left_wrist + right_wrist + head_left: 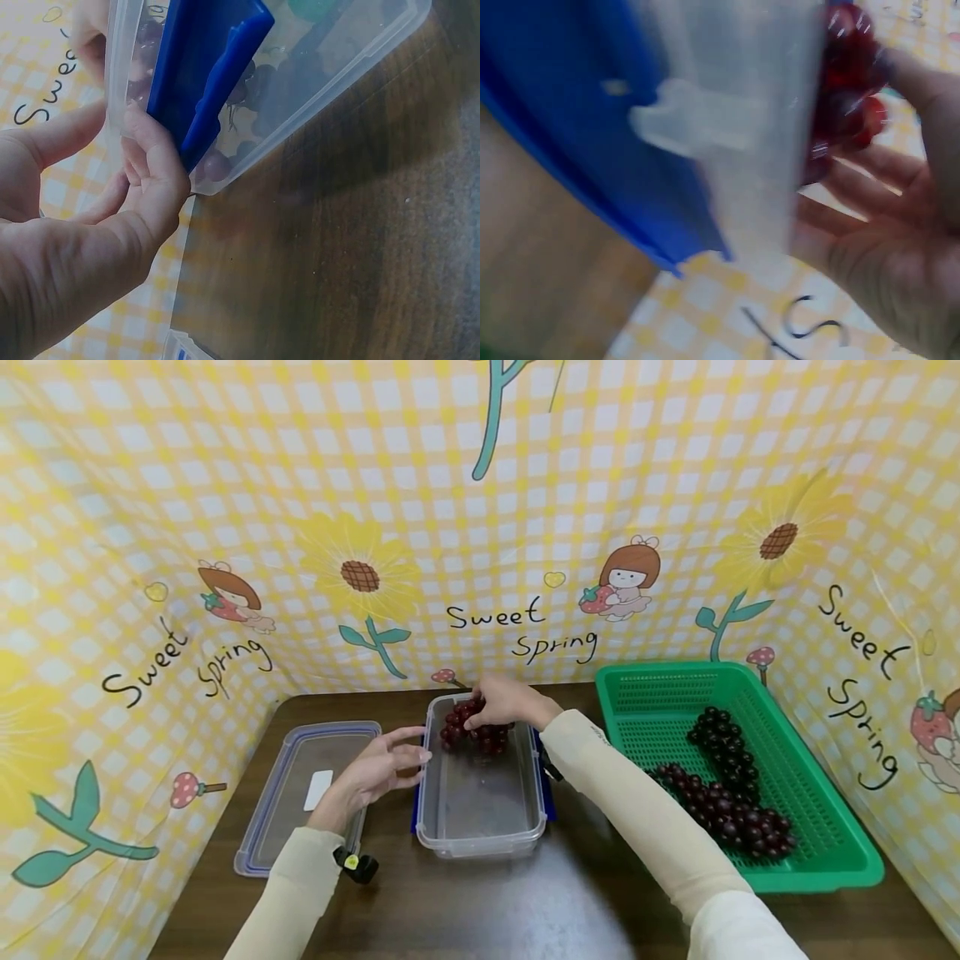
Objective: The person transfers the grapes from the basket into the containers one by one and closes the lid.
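A clear plastic container [483,802] with blue side latches stands on the table. My right hand [510,700] reaches over its far end and holds a bunch of dark red grapes [453,732] there. In the right wrist view, these grapes [847,97] show between thumb and fingers, past the blurred container wall. Against the container's left side rests my left hand [378,767], fingertips at the rim. The left wrist view has the left fingers [154,161] beside a lowered blue latch [206,82], with some grapes visible through the wall.
A green basket [832,814] at the right holds more bunches of dark grapes [738,818]. To the left lies a clear lid [270,810] with a blue-grey seal and a white label. Yellow checked cloth [480,527] surrounds the brown table [480,910] at the back and sides.
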Demonstrator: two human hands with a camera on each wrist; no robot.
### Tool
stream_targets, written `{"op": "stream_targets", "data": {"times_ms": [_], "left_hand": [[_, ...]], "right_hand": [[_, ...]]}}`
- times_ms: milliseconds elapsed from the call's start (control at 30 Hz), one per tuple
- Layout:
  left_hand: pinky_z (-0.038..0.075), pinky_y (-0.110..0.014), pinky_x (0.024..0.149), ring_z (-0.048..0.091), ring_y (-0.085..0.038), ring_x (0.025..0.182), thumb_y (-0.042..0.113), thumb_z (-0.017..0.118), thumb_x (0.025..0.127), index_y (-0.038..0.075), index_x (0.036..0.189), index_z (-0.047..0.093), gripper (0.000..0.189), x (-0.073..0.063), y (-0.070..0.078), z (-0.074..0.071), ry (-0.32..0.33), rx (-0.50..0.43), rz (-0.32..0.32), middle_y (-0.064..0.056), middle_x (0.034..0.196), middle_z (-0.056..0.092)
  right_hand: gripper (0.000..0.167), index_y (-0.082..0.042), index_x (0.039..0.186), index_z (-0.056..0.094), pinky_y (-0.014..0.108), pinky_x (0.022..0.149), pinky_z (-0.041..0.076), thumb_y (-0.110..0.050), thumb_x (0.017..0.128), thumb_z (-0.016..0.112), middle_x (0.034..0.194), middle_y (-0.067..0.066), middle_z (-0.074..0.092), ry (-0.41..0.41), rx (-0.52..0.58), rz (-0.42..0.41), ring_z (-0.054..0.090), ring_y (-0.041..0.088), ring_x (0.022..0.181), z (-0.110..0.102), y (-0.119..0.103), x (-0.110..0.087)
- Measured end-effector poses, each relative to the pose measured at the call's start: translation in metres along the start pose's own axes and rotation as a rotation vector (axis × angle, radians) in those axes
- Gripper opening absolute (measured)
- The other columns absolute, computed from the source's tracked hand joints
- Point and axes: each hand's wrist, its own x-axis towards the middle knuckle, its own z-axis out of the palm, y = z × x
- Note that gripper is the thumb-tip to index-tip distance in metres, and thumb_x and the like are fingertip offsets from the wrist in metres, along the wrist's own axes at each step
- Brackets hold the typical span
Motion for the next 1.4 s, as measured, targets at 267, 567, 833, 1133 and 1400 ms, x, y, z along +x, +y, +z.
{"op": "stream_targets", "data": {"times_ms": [267, 567, 833, 1133, 1400], "left_hand": [[0.060, -0.031, 0.087, 0.066, -0.014, 0.095, 0.008, 0.066, 0.103, 0.010, 0.160, 0.038, 0.064, 0.002, 0.001, 0.001, 0.014, 0.004, -0.006, -0.002, 0.111, 0.065], [0.061, -0.031, 0.086, 0.065, -0.016, 0.098, 0.009, 0.067, 0.102, 0.009, 0.160, 0.037, 0.065, 0.002, -0.001, 0.002, 0.002, 0.000, -0.009, -0.003, 0.113, 0.065], [0.060, -0.028, 0.086, 0.065, -0.014, 0.097, 0.010, 0.066, 0.103, 0.008, 0.161, 0.035, 0.066, 0.002, -0.002, 0.001, 0.000, 0.010, 0.001, 0.000, 0.109, 0.066], [0.061, -0.028, 0.085, 0.065, -0.014, 0.097, 0.010, 0.066, 0.103, 0.010, 0.161, 0.037, 0.065, 0.002, -0.002, 0.000, 0.010, 0.007, -0.003, -0.001, 0.111, 0.066], [0.060, -0.030, 0.086, 0.065, -0.016, 0.098, 0.009, 0.066, 0.103, 0.010, 0.161, 0.037, 0.065, 0.002, -0.002, 0.000, 0.007, 0.002, -0.006, -0.001, 0.111, 0.066]], "right_hand": [[0.035, -0.002, 0.119, 0.069, 0.029, 0.061, 0.035, -0.029, 0.097, 0.077, 0.074, -0.002, 0.047, 0.081, -0.048, -0.047, 0.036, 0.013, 0.060, -0.021, -0.005, -0.011], [0.036, -0.004, 0.125, 0.071, 0.045, 0.101, 0.058, -0.028, 0.099, 0.074, 0.127, 0.016, 0.073, 0.125, -0.003, -0.068, 0.071, 0.028, 0.113, -0.041, 0.009, -0.035], [0.036, -0.005, 0.128, 0.070, 0.045, 0.099, 0.060, -0.028, 0.101, 0.072, 0.129, 0.016, 0.073, 0.182, 0.045, -0.069, 0.073, 0.029, 0.112, -0.066, 0.021, -0.066], [0.034, -0.008, 0.126, 0.071, 0.047, 0.096, 0.060, -0.029, 0.100, 0.073, 0.124, 0.014, 0.075, 0.244, 0.027, -0.066, 0.072, 0.029, 0.113, -0.081, 0.034, -0.099], [0.038, -0.007, 0.131, 0.069, 0.049, 0.098, 0.060, -0.030, 0.101, 0.071, 0.127, 0.013, 0.074, 0.272, 0.062, -0.028, 0.071, 0.028, 0.115, -0.095, 0.051, -0.131]]}}
